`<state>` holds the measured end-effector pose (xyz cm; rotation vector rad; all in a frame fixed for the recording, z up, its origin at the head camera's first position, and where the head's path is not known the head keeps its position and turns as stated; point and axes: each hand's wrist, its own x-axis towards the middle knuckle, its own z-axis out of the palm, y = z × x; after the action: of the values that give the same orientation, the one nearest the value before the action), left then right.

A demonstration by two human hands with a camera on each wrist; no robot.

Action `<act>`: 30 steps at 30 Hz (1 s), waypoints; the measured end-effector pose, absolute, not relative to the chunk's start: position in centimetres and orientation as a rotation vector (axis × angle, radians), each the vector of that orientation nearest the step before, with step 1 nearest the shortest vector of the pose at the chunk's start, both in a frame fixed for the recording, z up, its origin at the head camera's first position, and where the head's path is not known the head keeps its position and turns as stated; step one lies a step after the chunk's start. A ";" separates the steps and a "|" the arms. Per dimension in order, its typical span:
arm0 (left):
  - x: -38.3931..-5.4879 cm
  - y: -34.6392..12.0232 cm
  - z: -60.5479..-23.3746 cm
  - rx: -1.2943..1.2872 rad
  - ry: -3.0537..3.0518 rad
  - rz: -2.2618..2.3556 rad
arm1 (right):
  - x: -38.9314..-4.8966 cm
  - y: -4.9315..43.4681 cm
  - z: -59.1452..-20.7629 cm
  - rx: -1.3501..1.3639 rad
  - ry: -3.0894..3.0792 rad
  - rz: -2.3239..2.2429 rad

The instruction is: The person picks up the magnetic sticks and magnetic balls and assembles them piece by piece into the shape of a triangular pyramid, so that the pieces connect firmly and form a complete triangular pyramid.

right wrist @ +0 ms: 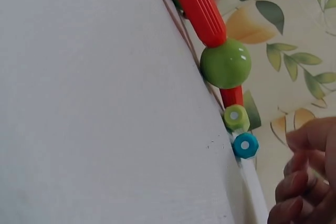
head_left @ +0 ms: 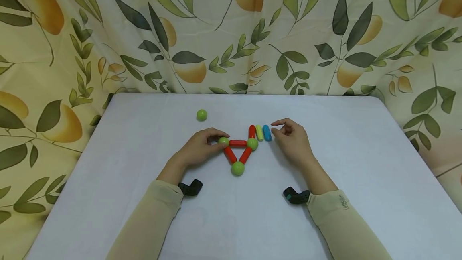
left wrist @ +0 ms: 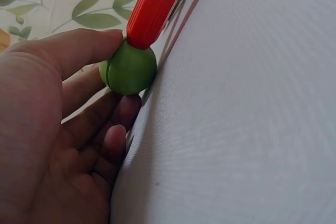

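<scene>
"Where does the work sit?"

"The flat triangle of three red ribbed rods and three glossy green balls [head_left: 238, 143] lies with one corner at six o'clock. The left hand [head_left: 199, 147] pinches the green ten-o'clock ball [left wrist: 132, 69]."

"And at two o'clock?"

"Beside the green two-o'clock ball [head_left: 252, 144], a red ribbed rod [head_left: 252, 131] points to twelve; whether they're joined, I can't tell. Then a short yellow-green rod [head_left: 259, 133] and a short blue rod [head_left: 267, 133]."

"The right hand [head_left: 294, 141]?"

"Near three o'clock, just beside the blue one, thumb and forefinger slightly apart, holding nothing."

"Risks?"

"A clumsy fingertip could roll the blue rod into its neighbour. A twist from the left hand might pop a joint. The loose green ball [head_left: 201, 115], towards half past ten, could roll if the white table [head_left: 238, 224] gets knocked."
</scene>
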<state>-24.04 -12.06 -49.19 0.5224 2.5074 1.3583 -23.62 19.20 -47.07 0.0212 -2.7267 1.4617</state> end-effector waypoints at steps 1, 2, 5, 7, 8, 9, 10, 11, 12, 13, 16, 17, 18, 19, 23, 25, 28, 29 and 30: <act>-24.1 -12.0 -49.1 0.524 2.504 1.357 | -23.7 19.3 -47.1 -0.004 -2.734 1.439; -24.1 -12.0 -49.0 0.525 2.503 1.357 | -23.7 19.4 -47.1 -0.022 -2.753 1.418; -24.2 -11.9 -48.9 0.529 2.497 1.360 | -23.9 19.5 -47.2 -0.004 -2.837 1.338; -24.2 -11.8 -48.8 0.532 2.498 1.358 | -24.0 19.5 -47.3 0.061 -2.896 1.258; -24.3 -11.8 -48.9 0.533 2.499 1.357 | -24.0 19.4 -47.3 0.097 -2.914 1.224; -24.3 -11.8 -48.8 0.536 2.501 1.355 | -24.0 19.4 -47.4 0.134 -2.921 1.197; -24.2 -11.9 -48.8 0.539 2.503 1.353 | -24.0 19.3 -47.4 0.165 -2.921 1.181; -24.2 -11.9 -48.9 0.540 2.504 1.351 | -24.0 19.2 -47.4 0.187 -2.916 1.174; -24.2 -11.9 -48.9 0.540 2.505 1.348 | -23.9 19.1 -47.3 0.204 -2.910 1.176; -24.1 -11.9 -48.9 0.542 2.504 1.347 | -23.9 19.0 -47.3 0.213 -2.903 1.186; -24.0 -12.0 -48.8 0.538 2.497 1.339 | -23.5 18.6 -47.1 0.217 -2.886 1.239; -23.9 -12.0 -48.8 0.534 2.492 1.335 | -23.3 18.5 -47.1 0.219 -2.887 1.253; -23.9 -12.0 -48.7 0.533 2.487 1.332 | -23.2 18.4 -47.0 0.222 -2.892 1.266; -23.9 -12.0 -48.7 0.531 2.480 1.332 | -23.0 18.2 -46.9 0.226 -2.902 1.276; -24.0 -12.0 -48.8 0.549 2.452 1.334 | -22.5 17.5 -46.5 0.243 -2.963 1.258; -24.0 -12.1 -48.9 0.571 2.440 1.339 | -22.3 17.1 -46.3 0.242 -2.997 1.226; -24.1 -12.5 -48.9 0.609 2.418 1.350 | -22.2 16.6 -46.1 0.240 -3.036 1.172; -24.1 -12.6 -48.9 0.621 2.413 1.350 | -22.2 16.5 -46.1 0.239 -3.046 1.155; -24.2 -12.8 -48.9 0.633 2.403 1.353 | -22.1 16.4 -46.0 0.241 -3.059 1.135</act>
<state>-24.17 -12.76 -48.89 0.6335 2.4026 1.3532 -22.12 16.37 -46.02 0.2414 -3.0586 1.1355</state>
